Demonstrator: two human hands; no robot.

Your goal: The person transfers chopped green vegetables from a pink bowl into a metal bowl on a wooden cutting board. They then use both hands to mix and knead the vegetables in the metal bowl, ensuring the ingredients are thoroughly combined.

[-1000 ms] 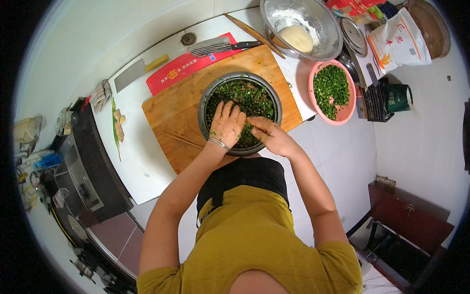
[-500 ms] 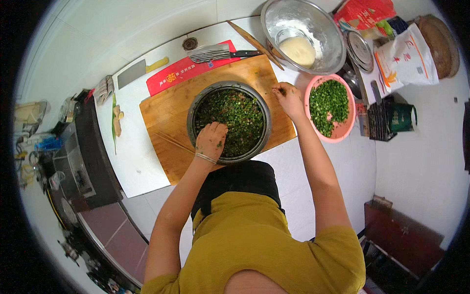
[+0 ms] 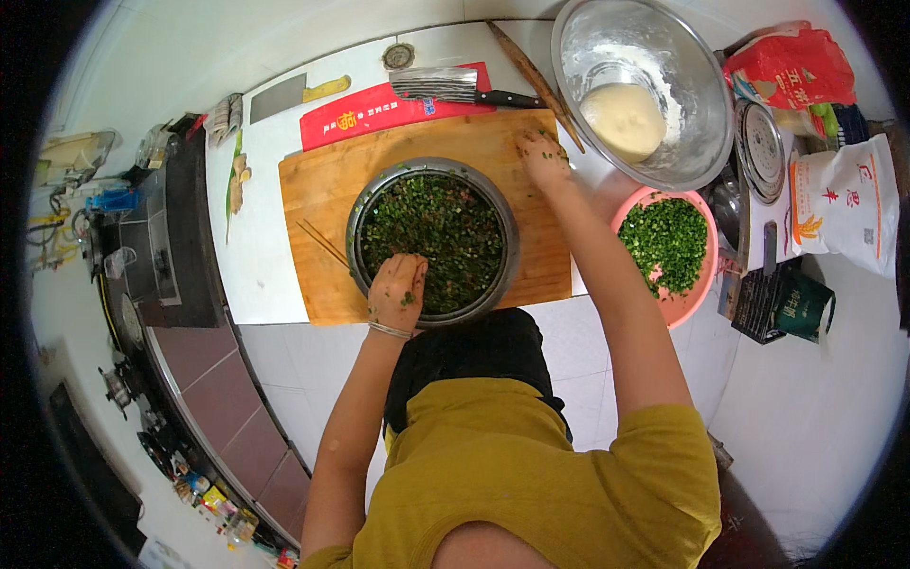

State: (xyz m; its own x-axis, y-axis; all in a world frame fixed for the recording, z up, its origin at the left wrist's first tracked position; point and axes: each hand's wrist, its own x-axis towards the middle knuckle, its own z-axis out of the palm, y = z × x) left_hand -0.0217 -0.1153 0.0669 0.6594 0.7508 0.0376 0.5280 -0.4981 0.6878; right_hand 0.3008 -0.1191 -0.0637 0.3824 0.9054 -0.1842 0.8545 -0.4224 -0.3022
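Note:
A metal bowl (image 3: 365,204) full of chopped greens (image 3: 445,228) stands on a wooden cutting board (image 3: 318,185). My left hand (image 3: 398,289) rests on the bowl's near rim, fingers in the greens, speckled with bits. My right hand (image 3: 542,156) lies flat on the board's far right corner, beside a wooden rolling pin (image 3: 531,71); its fingers are spread and hold nothing. A pair of chopsticks (image 3: 322,245) lies on the board left of the bowl.
A large steel bowl (image 3: 682,66) holds a lump of dough (image 3: 623,119). A pink bowl (image 3: 697,294) holds more chopped greens. A knife (image 3: 464,90) lies on a red mat, a cleaver (image 3: 284,97) further left. Flour bags (image 3: 844,204) stand at right; a stove (image 3: 152,275) at left.
My right hand left the bowl and moved out to the board's far right corner. My left hand slid back to the bowl's near rim.

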